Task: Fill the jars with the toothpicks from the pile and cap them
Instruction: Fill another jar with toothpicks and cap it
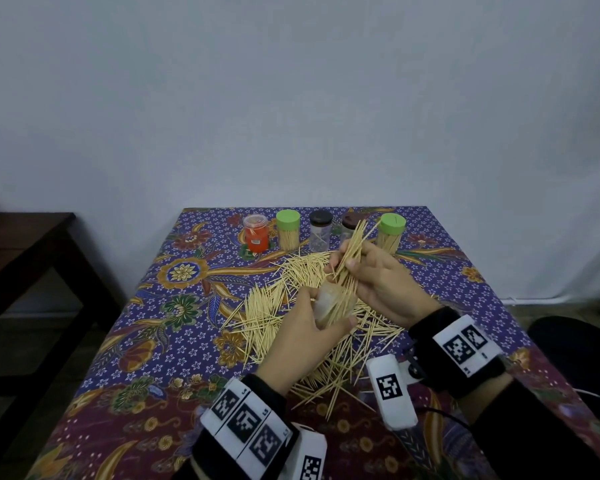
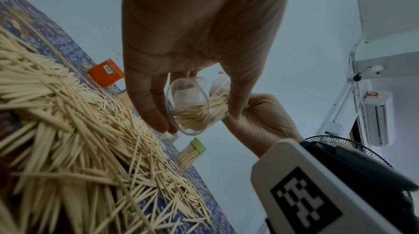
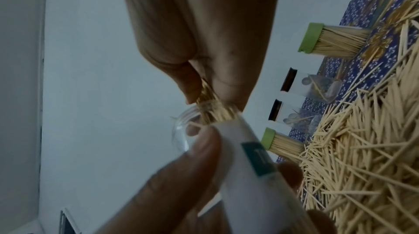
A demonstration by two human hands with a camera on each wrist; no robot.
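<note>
Toothpicks (image 1: 312, 320) lie in a loose heap across the middle of the patterned tablecloth (image 1: 174, 341), and both hands work just above that heap at the centre of the head view. The left hand (image 1: 302, 337) has its fingers and thumb curled round a clear jar (image 1: 329, 306), held tilted with its mouth toward the upper right; through the jar's wall in the left wrist view (image 2: 192, 110) some sticks already lie inside. The right hand (image 1: 378, 282) pinches a bundle of toothpicks (image 1: 350, 254) between thumb and fingers, the lower ends of the bundle at or in the jar's mouth and the upper ends fanning out toward the back row of jars. That fan and the right hand cover part of a brown-capped jar (image 1: 349, 225) behind them. Along the far edge of the cloth, from left to right, stand an orange jar (image 1: 256, 235) with no cap and a few sticks in it, a green-capped jar (image 1: 288, 230) packed with toothpicks, a black-capped jar (image 1: 320, 230) holding only a little, the half-hidden brown-capped one, and a second green-capped jar (image 1: 391, 233), also packed. A dark wooden table (image 1: 21, 251) stands at the left of the frame, apart from the cloth-covered one. Black bands with white marker tags wrap both wrists.
</note>
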